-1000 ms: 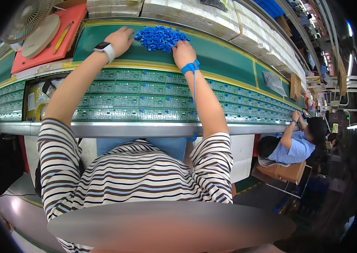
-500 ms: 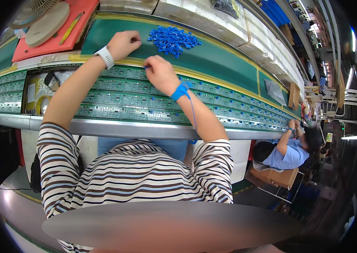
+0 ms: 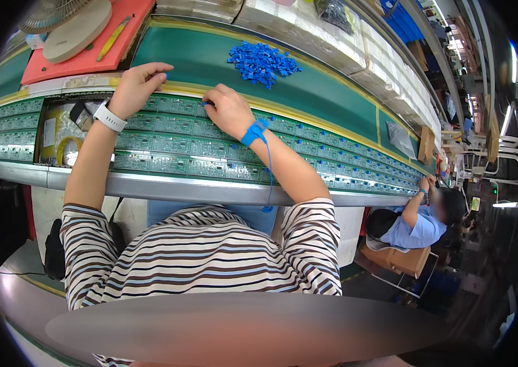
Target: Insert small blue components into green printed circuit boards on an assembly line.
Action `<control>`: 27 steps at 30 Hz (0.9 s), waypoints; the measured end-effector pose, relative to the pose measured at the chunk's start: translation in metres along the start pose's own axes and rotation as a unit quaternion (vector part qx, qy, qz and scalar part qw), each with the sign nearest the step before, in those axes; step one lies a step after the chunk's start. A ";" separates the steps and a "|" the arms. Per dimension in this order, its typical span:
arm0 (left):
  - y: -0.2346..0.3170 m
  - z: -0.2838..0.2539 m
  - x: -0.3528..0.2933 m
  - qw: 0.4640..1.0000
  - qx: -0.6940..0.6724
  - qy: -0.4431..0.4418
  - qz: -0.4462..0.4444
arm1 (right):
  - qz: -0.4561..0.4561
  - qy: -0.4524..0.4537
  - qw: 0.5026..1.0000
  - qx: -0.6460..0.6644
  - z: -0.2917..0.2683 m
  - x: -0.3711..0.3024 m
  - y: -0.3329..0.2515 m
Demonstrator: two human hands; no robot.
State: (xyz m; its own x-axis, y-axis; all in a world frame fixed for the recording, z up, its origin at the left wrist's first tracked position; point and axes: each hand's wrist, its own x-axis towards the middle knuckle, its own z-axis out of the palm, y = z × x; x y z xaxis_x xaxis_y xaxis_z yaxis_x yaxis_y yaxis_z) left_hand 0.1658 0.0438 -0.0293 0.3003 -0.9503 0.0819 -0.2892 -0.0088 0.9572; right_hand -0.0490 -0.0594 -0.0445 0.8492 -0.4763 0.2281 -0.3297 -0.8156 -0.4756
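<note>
Long rows of green circuit boards (image 3: 173,144) run along the bench before me, with small blue components standing on many of them. My right hand (image 3: 228,110), wearing a blue corded wrist strap (image 3: 255,131), pinches a small blue component (image 3: 205,104) over the farthest row of boards. To its left hovers my left hand (image 3: 137,87), with a white watch (image 3: 110,117) on the wrist. Its fingers are bent and close together over the boards' far edge; a speck of blue shows at the fingertips, too small to name. Beyond my hands lies a pile of blue components (image 3: 262,63) on the green mat.
A red foam sheet (image 3: 57,70) at the far left carries a round beige disc (image 3: 78,30) and a yellow tool (image 3: 114,38). White foam blocks (image 3: 301,30) line the back. An opening in the rows (image 3: 63,131) holds tape and bags. A co-worker (image 3: 418,220) sits at right.
My left hand has moved left and toward me, away from the blue pile. The right hand has shifted slightly left and nearer, still pinching the blue component.
</note>
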 end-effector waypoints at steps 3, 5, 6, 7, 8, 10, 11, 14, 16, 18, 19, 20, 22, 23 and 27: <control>-0.004 -0.003 -0.003 0.999 0.042 0.004 0.020 | 0.001 -0.006 1.000 -0.012 -0.001 0.001 -0.002; -0.003 -0.005 -0.004 0.998 0.067 -0.015 0.009 | -0.003 -0.006 1.000 -0.013 -0.001 0.001 -0.003; 0.001 -0.006 -0.004 0.998 0.066 -0.015 0.009 | -0.002 -0.006 1.000 -0.014 -0.001 0.001 -0.002; 0.007 -0.005 -0.004 0.995 0.090 -0.028 -0.021 | -0.004 -0.009 1.000 -0.023 -0.001 0.001 -0.002; 0.011 -0.005 -0.004 0.991 0.114 -0.041 -0.051 | -0.005 -0.011 0.999 -0.031 -0.001 0.000 -0.001; 0.011 -0.004 -0.004 0.990 0.125 -0.046 -0.036 | -0.011 -0.014 0.999 -0.046 0.001 0.001 0.001; 0.011 -0.004 -0.003 0.989 0.137 -0.050 -0.022 | -0.018 -0.016 0.998 -0.061 0.002 0.001 0.001; -0.001 -0.005 -0.004 0.977 0.194 -0.045 0.075 | -0.043 -0.039 0.994 -0.097 0.002 0.003 -0.002; -0.005 -0.005 -0.006 0.976 0.195 -0.047 0.082 | -0.034 -0.026 0.996 -0.084 -0.006 0.004 -0.006; -0.005 -0.004 -0.005 0.975 0.198 -0.047 0.089 | -0.017 0.017 0.997 -0.067 -0.015 0.002 0.002; -0.005 -0.005 -0.006 0.971 0.214 -0.053 0.088 | -0.009 0.048 0.997 -0.061 -0.022 0.003 0.010; -0.004 -0.006 -0.007 0.967 0.231 -0.058 0.085 | 0.041 0.063 0.994 -0.078 -0.032 0.003 0.019; -0.001 -0.001 -0.007 0.969 0.231 -0.049 0.080 | 0.141 0.073 0.958 -0.238 -0.049 -0.001 0.042; -0.001 0.001 -0.008 0.970 0.229 -0.040 0.075 | 0.174 0.071 0.933 -0.309 -0.055 -0.003 0.050; -0.007 0.004 -0.005 0.950 0.292 -0.046 0.099 | 0.212 0.062 0.929 -0.297 -0.048 -0.012 0.076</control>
State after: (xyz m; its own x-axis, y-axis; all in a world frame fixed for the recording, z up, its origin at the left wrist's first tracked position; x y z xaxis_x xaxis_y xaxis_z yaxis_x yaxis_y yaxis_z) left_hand 0.1625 0.0477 -0.0374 0.1143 -0.9741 0.1952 -0.7945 0.0284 0.6067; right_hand -0.1039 -0.1317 -0.0426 0.5486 -0.8007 0.2407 -0.8249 -0.5652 -0.0001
